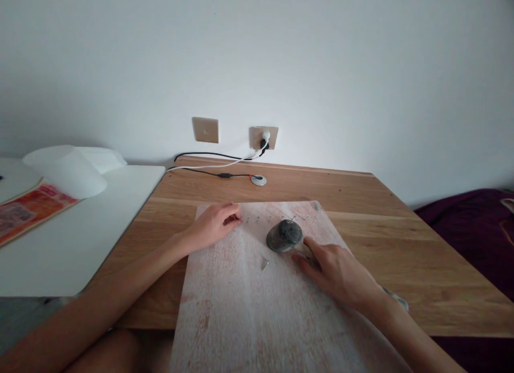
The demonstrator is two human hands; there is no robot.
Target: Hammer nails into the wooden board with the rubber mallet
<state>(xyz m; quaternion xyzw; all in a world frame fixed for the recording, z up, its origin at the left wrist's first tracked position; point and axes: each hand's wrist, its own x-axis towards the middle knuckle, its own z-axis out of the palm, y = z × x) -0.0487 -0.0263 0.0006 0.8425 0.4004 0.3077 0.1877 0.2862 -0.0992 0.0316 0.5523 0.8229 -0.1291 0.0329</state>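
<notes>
A pale wood-grain board [225,308] lies before me on the desk. My right hand [337,268] is closed around the handle of a rubber mallet [284,236]; its dark, rounded head rests over the board and the fingers hide most of the handle. My left hand [219,223] is at the board's far left corner, fingertips pinched together by the end of a row of nails. What it holds, if anything, is too small to tell. Several nails [294,218] stand along the board's far side, some partly behind the mallet head. Nearer me is one slanted nail [265,264].
The wooden desk [401,255] runs back to a white wall with a socket [273,138] and plugged-in cables [225,175]. On the left, a white table [120,212] bears a paper roll [66,169] and a red-orange packet [36,209]. Dark purple fabric [469,217] lies at right.
</notes>
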